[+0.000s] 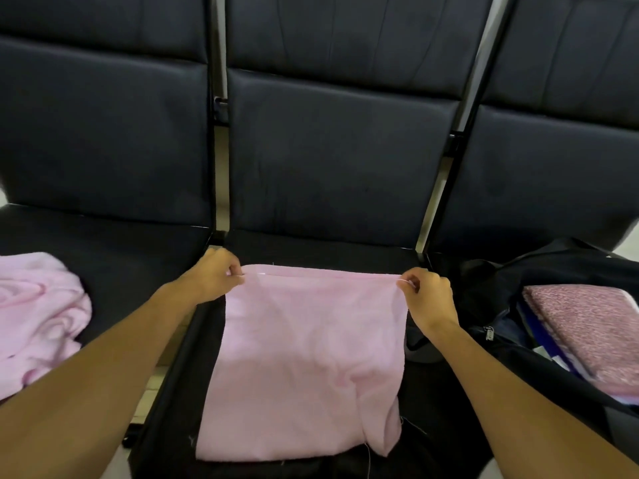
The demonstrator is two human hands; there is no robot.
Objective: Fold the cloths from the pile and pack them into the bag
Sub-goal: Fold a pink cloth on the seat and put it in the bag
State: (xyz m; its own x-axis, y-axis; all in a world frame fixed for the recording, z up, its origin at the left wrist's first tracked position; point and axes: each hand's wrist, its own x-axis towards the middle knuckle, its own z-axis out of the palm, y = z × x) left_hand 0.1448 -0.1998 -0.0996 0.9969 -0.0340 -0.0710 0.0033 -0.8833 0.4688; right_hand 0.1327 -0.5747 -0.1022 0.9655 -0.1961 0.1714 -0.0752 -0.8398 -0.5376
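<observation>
Two corners pinched: my left hand and right hand each hold a far corner of the pink cloth, spread on the middle seat. I judge folding underway. Unfolded pile waits left; bag right already holds folded cloths.

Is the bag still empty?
No, the black bag on the right seat already holds a folded speckled pink cloth.

Pile cut off at left edge
</observation>
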